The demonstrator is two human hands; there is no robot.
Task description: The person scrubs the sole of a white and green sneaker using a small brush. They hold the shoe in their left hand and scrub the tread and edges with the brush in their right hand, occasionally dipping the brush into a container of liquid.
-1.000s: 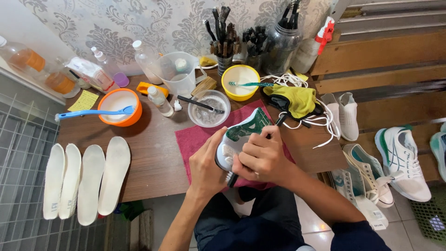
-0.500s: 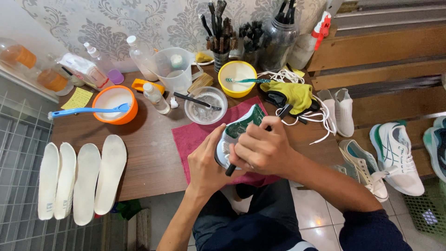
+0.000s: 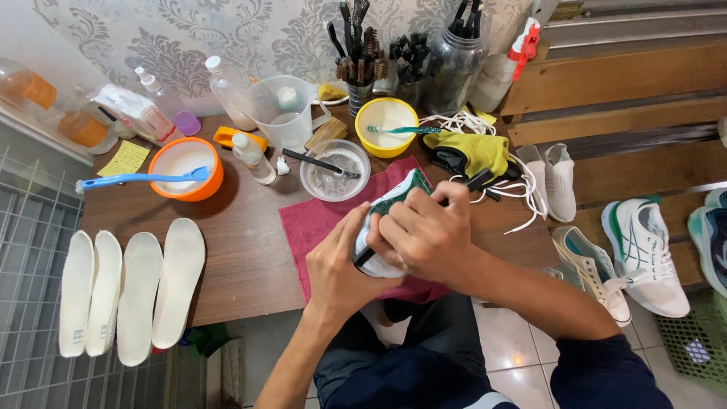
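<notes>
A white and green sneaker [image 3: 394,198] is held over a pink towel [image 3: 318,223] at the table's front edge. My left hand [image 3: 341,261] cups the sneaker from the left and below. My right hand [image 3: 428,231] lies over the sneaker and grips a black-handled brush [image 3: 478,180] whose handle sticks out past the knuckles toward the back right. The brush head is hidden under my fingers.
On the brown table [image 3: 242,250] lie several white insoles [image 3: 129,291], an orange bowl [image 3: 185,168] with a blue brush, a clear bowl [image 3: 333,170], a yellow bowl [image 3: 386,125], a measuring jug [image 3: 284,113], bottles, brush jars and yellow gloves [image 3: 473,151]. Sneakers [image 3: 647,254] stand at the right.
The view has shifted slightly. Both hands stay on the sneaker; my right hand with the brush has moved a little over it.
</notes>
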